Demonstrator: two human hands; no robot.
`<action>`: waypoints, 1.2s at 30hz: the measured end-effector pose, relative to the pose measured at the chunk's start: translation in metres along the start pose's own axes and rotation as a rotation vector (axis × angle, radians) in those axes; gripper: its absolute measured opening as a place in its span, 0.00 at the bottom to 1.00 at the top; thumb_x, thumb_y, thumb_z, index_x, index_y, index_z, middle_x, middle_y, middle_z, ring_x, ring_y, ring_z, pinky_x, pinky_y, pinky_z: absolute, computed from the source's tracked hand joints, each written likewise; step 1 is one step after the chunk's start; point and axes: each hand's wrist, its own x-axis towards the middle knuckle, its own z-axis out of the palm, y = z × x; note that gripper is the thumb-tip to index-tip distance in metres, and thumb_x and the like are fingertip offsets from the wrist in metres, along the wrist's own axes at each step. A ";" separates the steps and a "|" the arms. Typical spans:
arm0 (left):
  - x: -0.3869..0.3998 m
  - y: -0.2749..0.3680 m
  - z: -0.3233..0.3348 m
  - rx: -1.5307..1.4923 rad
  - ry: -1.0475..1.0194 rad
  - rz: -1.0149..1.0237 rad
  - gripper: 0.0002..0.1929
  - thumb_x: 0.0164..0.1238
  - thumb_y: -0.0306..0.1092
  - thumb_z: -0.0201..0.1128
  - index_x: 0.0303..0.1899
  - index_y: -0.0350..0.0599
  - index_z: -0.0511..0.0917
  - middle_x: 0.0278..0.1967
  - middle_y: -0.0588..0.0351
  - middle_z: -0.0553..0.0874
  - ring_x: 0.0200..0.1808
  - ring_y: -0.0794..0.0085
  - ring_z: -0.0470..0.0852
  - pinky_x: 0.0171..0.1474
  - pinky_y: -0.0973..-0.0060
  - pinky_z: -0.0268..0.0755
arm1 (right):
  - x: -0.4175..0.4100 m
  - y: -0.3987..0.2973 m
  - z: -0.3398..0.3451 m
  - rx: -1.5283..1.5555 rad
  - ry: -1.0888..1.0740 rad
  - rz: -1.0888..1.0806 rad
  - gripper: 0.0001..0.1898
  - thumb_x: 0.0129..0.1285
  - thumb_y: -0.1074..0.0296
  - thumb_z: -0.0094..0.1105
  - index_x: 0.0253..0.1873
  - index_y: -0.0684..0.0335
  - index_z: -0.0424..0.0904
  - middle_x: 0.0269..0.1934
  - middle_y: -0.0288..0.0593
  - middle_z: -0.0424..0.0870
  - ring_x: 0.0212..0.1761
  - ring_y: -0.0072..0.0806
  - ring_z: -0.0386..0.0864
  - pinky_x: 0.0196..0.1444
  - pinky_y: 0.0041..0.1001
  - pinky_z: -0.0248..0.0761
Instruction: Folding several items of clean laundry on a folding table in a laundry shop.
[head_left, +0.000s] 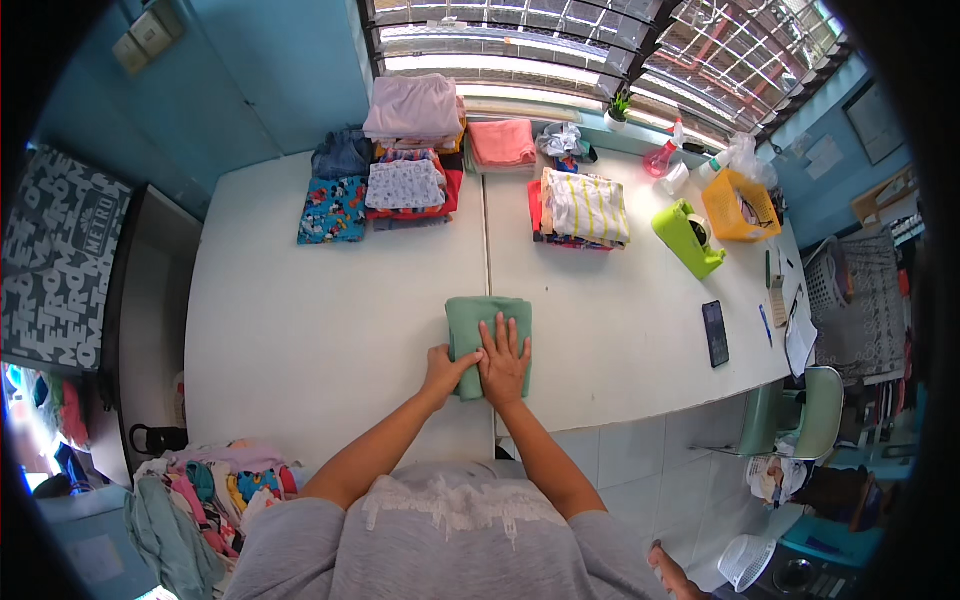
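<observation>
A folded green cloth (466, 319) lies on the white table (315, 315) in front of me, across the right side of the seam between two tabletops. My left hand (448, 373) grips its left edge, thumb on top and the other fingers partly hidden. Flat on the cloth's right half rests my right hand (505, 361), palm down with the fingers spread. Beyond the cloth stands a stack of folded clothes topped by a yellow-striped white piece (589, 206).
More folded stacks, one topped by a pale pink garment (412, 105), line the back. A green tape dispenser (686, 238), yellow basket (731, 202) and smartphone (715, 334) occupy the right. Loose laundry (217, 487) is heaped at lower left. A green chair (817, 412) stands at right.
</observation>
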 end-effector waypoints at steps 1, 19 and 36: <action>-0.003 0.001 0.001 -0.044 0.009 -0.026 0.41 0.51 0.51 0.73 0.54 0.22 0.67 0.45 0.40 0.79 0.46 0.64 0.81 0.45 0.69 0.75 | 0.000 0.001 0.000 0.023 0.009 0.000 0.26 0.69 0.60 0.44 0.72 0.47 0.61 0.76 0.42 0.51 0.77 0.39 0.47 0.72 0.52 0.36; -0.017 0.007 -0.059 -0.538 -0.302 -0.394 0.36 0.58 0.49 0.67 0.62 0.35 0.66 0.55 0.47 0.78 0.56 0.61 0.78 0.58 0.66 0.72 | 0.007 0.037 -0.035 1.444 -0.486 0.927 0.32 0.52 0.55 0.61 0.62 0.58 0.67 0.50 0.39 0.75 0.48 0.30 0.72 0.48 0.33 0.64; -0.025 -0.039 -0.135 -0.405 -0.154 -0.390 0.47 0.50 0.45 0.73 0.68 0.35 0.56 0.60 0.42 0.72 0.60 0.59 0.74 0.59 0.64 0.70 | 0.012 -0.036 -0.015 1.538 -0.407 0.909 0.35 0.49 0.67 0.58 0.65 0.60 0.60 0.55 0.45 0.71 0.57 0.35 0.68 0.61 0.34 0.59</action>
